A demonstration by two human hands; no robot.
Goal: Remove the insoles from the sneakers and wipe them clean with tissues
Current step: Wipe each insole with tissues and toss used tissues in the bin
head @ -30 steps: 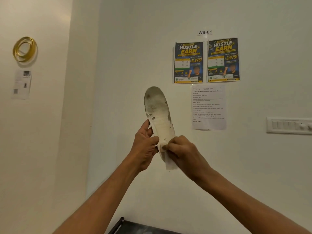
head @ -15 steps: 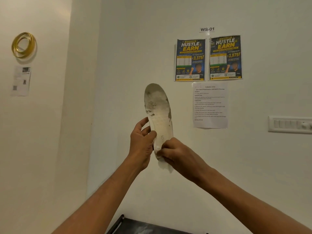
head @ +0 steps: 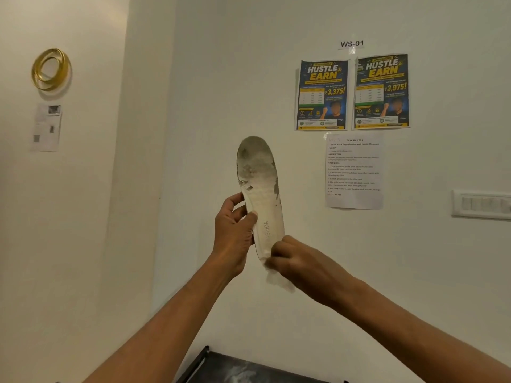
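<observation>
Insole [head: 261, 194] held upright before a pale wall [head: 210, 106], open air all around it. Our left hand [head: 233, 233] grips its left edge at mid-length, thumb in front. Our right hand [head: 300, 261] pinches a tissue [head: 278, 279] against the heel, hiding that end. We see a dark surface [head: 249, 369] cut off at the bottom edge.

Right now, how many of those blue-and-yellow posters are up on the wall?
2: a left poster and a right poster, side by side under the WS-01 label. None seems hidden.
</observation>
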